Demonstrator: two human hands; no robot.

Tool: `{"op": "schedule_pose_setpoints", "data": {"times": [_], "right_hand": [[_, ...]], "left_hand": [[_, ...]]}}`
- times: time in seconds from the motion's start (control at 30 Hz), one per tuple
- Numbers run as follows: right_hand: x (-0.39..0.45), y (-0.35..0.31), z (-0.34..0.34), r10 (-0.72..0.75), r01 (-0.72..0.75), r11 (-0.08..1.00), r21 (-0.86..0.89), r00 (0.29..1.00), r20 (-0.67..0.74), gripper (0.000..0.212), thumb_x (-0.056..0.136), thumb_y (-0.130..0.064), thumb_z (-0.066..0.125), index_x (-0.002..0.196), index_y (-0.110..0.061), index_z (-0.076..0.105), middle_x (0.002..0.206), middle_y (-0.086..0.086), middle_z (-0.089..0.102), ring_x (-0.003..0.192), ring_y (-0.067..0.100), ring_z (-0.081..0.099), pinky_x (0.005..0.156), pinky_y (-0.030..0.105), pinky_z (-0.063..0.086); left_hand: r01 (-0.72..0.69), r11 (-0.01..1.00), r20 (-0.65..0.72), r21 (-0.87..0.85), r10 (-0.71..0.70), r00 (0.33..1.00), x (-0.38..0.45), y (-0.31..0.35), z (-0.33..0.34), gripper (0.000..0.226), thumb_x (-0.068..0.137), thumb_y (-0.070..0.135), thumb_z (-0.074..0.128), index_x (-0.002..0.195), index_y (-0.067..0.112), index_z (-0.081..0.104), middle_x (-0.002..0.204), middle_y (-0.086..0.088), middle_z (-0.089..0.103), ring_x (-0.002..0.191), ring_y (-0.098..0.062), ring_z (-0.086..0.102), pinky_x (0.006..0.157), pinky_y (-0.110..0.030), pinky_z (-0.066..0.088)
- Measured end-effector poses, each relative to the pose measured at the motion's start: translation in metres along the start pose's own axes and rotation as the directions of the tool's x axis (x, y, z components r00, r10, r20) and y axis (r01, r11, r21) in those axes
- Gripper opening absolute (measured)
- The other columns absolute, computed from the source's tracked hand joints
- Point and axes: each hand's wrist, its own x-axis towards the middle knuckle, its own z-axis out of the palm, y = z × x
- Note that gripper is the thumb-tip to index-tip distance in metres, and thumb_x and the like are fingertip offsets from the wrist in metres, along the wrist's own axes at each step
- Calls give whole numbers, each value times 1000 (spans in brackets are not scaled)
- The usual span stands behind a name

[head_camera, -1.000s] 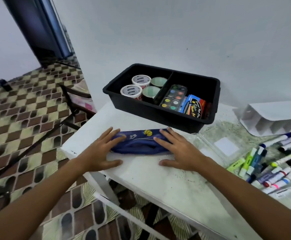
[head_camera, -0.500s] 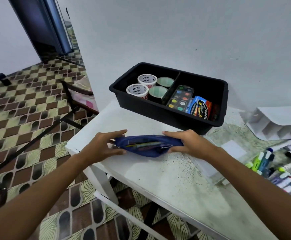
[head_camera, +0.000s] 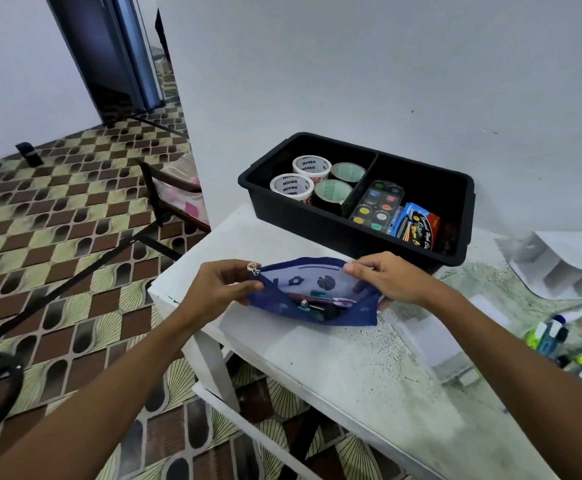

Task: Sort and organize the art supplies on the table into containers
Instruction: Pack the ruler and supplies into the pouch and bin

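Note:
A blue fabric pencil pouch (head_camera: 348,315) stands open near the left end of the white table (head_camera: 334,368), with pens visible inside it. My left hand (head_camera: 222,289) pinches its left end by the zipper pull. My right hand (head_camera: 388,278) holds its right upper edge. Behind it sits a black divided bin (head_camera: 317,225) with several tape rolls (head_camera: 294,185) in the left compartment and a watercolour palette (head_camera: 376,206) and a crayon box (head_camera: 417,226) in the right one.
Several markers and highlighters (head_camera: 556,336) lie at the right edge of the table. A clear plastic box (head_camera: 431,341) lies to the right of the pouch, and a white divided tray (head_camera: 559,265) sits at the back right. The table's left edge drops to a patterned floor.
Both hands went from resting flat on the closed pouch to gripping its ends. The pouch has been lifted upright and pulled open, so its contents now show.

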Motion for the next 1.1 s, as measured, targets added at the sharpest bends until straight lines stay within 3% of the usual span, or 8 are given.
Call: {"op": "schedule_pose_setpoints", "data": {"times": [0.1, 0.13, 0.23, 0.3, 0.43, 0.57, 0.77, 1.1], "right_hand": [[-1, -16, 8, -149, 19, 871, -490, 962, -227, 57, 83, -73, 43, 118, -33, 63, 105, -5, 68, 98, 19, 63, 80, 35, 51], [-1, -26, 13, -247, 69, 841, -537, 931, -268, 55, 86, -68, 47, 124, -30, 61, 111, -5, 67, 103, 18, 60, 85, 37, 50], [5, -59, 28, -417, 349, 878, -327, 893, -169, 43, 88, -49, 62, 124, -25, 63, 116, -5, 63, 107, 12, 53, 93, 38, 46], [17, -73, 42, -459, 417, 849, -323, 886, -61, 40, 88, -45, 65, 124, -27, 64, 122, -4, 60, 114, 14, 46, 98, 39, 39], [45, -88, 64, -381, 344, 803, -487, 924, 26, 46, 87, -54, 61, 129, -36, 59, 133, -1, 52, 126, 21, 35, 98, 43, 28], [60, -93, 68, -318, 308, 863, -401, 947, 43, 36, 85, -49, 66, 117, -33, 68, 128, -4, 57, 128, 20, 36, 98, 42, 26], [61, -94, 68, -393, 391, 882, -263, 918, 45, 18, 77, -34, 75, 94, -30, 74, 107, -6, 61, 110, 18, 52, 97, 48, 42], [44, -104, 71, -440, 383, 839, -386, 896, -66, 19, 82, -38, 72, 84, -19, 72, 81, -7, 55, 87, 13, 48, 77, 34, 39]], "left_hand": [[15, 996, -6, -90, -16, 1000, -1, 1, 6, 28, 81, -6, 67, 103, 11, 68, 86, 6, 75, 80, -15, 72, 61, -24, 58], [16, 994, -15, -111, -17, 1000, -1, 1, 7, 29, 80, -7, 68, 105, 9, 67, 86, 5, 75, 80, -16, 72, 61, -23, 58], [48, 980, -42, -193, -57, 997, -1, 1, 8, 36, 79, -9, 68, 111, 6, 64, 83, -3, 75, 77, -20, 73, 61, -25, 58], [71, 962, -57, -262, -89, 994, -2, 0, 8, 41, 78, -9, 69, 115, 8, 62, 82, -8, 75, 77, -24, 73, 63, -30, 59], [80, 933, -72, -351, -112, 991, -5, -3, 7, 53, 70, 3, 74, 118, 11, 54, 89, -17, 74, 83, -33, 72, 72, -42, 61], [86, 932, -85, -352, -123, 989, -7, -3, 9, 48, 77, -5, 71, 116, 14, 50, 88, -15, 74, 85, -31, 72, 71, -38, 61], [91, 940, -87, -330, -126, 988, -6, -3, 10, 44, 78, -4, 72, 113, 15, 53, 91, -13, 75, 85, -29, 73, 72, -37, 61], [57, 960, -105, -274, -89, 991, -10, -2, 16, 29, 77, 3, 73, 104, 13, 66, 91, -11, 75, 85, -29, 72, 71, -37, 61]]}}
